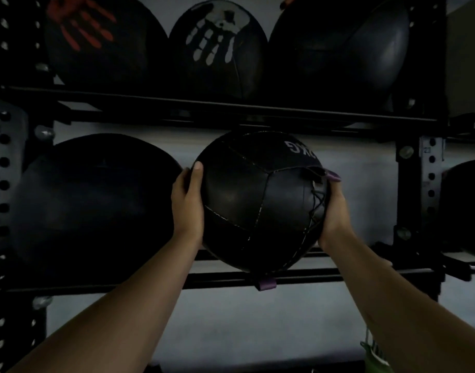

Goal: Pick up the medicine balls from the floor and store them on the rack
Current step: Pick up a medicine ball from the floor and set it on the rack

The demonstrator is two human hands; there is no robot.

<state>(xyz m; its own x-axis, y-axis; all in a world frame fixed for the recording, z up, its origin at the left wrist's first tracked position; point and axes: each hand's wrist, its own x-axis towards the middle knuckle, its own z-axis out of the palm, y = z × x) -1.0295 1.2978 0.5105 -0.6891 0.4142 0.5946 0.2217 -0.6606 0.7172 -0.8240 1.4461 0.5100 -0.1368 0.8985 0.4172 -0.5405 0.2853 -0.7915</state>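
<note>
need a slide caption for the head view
Both hands, left and right, hold a black medicine ball at the rack middle shelf.

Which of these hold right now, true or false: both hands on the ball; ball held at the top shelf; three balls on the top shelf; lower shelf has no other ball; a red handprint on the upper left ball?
1. Both hands grip the ball: true. The left hand and right hand clasp opposite sides of the held ball.
2. The ball is held at the top shelf: false. It is level with the lower shelf.
3. Three balls sit on the top shelf: true.
4. The lower shelf holds no other ball: false. A large ball sits left of the held one.
5. The upper left ball bears a red handprint: true.
</note>
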